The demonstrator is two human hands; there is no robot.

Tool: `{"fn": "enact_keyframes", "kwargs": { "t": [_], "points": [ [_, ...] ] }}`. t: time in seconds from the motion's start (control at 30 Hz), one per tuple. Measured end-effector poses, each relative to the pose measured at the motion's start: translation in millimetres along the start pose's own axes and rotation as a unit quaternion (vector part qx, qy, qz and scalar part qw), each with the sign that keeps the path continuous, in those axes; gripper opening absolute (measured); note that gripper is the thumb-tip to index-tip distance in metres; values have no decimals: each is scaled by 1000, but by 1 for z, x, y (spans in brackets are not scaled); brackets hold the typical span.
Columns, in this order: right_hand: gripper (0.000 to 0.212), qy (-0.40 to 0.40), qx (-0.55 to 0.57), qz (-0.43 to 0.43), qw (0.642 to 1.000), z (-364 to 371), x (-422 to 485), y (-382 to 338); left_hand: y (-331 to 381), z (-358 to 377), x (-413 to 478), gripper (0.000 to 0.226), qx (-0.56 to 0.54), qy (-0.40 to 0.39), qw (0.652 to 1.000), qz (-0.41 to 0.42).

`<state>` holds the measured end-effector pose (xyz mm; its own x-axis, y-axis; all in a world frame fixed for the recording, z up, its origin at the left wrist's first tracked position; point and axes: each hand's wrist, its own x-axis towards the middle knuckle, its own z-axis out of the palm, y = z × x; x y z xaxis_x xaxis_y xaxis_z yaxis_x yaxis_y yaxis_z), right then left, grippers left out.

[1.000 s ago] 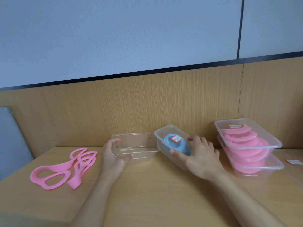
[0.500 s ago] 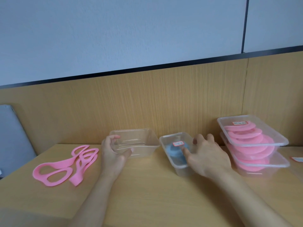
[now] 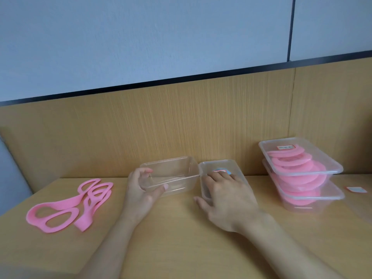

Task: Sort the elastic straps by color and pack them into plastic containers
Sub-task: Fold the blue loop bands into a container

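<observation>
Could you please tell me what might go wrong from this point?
1. The left hand grips the empty container by one corner; it could tip or knock the neighbouring container holding the blue strap under the right hand.
2. The top container of pink straps sits askew on the lower container, so a nudge might slide it off.
3. The loose pink straps could get mixed with the blue strap.

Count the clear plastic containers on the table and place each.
4. The empty container, gripped by the left hand; beside it, the container with a blue strap, under the right hand; two stacked at the right, upper container and lower container, holding pink straps. None appears hidden.
</observation>
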<state>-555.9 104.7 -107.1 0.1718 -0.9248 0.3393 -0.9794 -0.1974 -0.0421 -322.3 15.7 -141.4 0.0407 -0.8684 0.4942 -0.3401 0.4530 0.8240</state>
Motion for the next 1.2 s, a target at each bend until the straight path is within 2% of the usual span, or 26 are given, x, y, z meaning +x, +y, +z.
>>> {"fn": "enact_keyframes", "kwargs": {
  "t": [0.17, 0.3, 0.53, 0.97, 1.07, 1.2],
  "points": [
    [41, -26, -60, 79, 995, -5, 1, 5, -2, 8, -3, 80, -7, -40, 999, -9],
    [44, -35, -58, 138, 988, -8, 3, 10, -1, 9, -3, 98, -11, -54, 998, -17],
    [39, 1, -59, 177, 982, -7, 4, 11, -5, 7, -3, 96, -4, -80, 996, -31],
    [43, -8, -54, 222, 973, -9, 7, 18, 1, 8, -6, 88, 7, -105, 994, -39],
    [46, -1, -53, 234, 971, -8, 8, 21, 2, 10, -6, 93, 12, -115, 993, -39],
    [49, -3, -68, 232, 970, -6, 7, 20, -2, 12, -5, 111, 9, -133, 990, -42]
  ]
}}
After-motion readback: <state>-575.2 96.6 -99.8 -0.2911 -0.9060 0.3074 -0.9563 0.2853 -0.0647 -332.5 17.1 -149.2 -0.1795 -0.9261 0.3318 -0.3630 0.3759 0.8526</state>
